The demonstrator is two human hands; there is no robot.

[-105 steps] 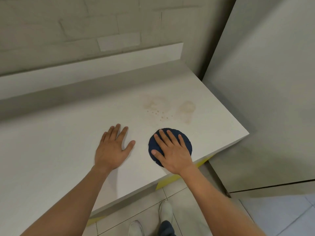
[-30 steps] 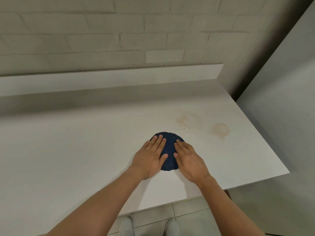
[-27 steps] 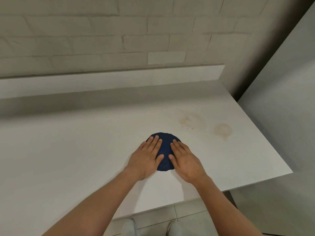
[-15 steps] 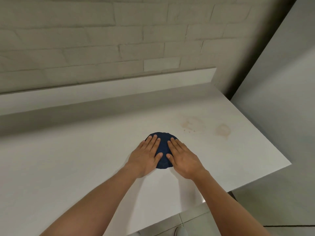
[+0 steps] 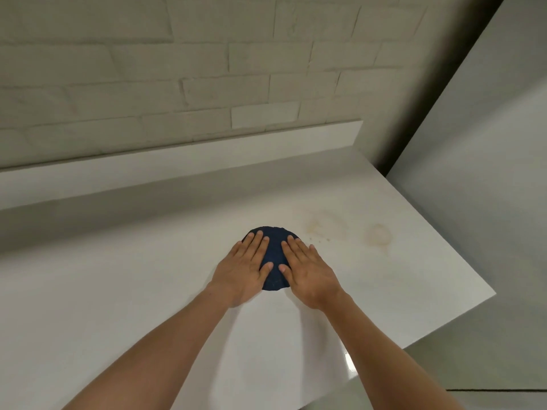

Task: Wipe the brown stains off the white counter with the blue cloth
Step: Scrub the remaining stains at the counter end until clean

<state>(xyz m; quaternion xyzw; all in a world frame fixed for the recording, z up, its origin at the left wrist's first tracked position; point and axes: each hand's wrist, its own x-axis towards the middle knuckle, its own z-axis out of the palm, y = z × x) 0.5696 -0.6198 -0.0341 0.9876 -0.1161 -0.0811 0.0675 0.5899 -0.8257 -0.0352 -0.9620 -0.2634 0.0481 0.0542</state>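
A round dark blue cloth lies flat on the white counter. My left hand presses its left half and my right hand its right half. Both palms are down with the fingers stretched out, so only a strip of cloth shows between them. Just right of the cloth there is a faint brown ring stain with a few small specks. Farther right sits a smaller round brown stain. The cloth touches neither stain.
A low white ledge runs along the back under a pale brick wall. A tall grey panel stands close on the right. The counter's right end and its front corner lie just beyond the stains.
My left hand has come off the bare counter onto the cloth beside my right. In the last half second the hands and cloth have barely shifted; only my view moved a little.
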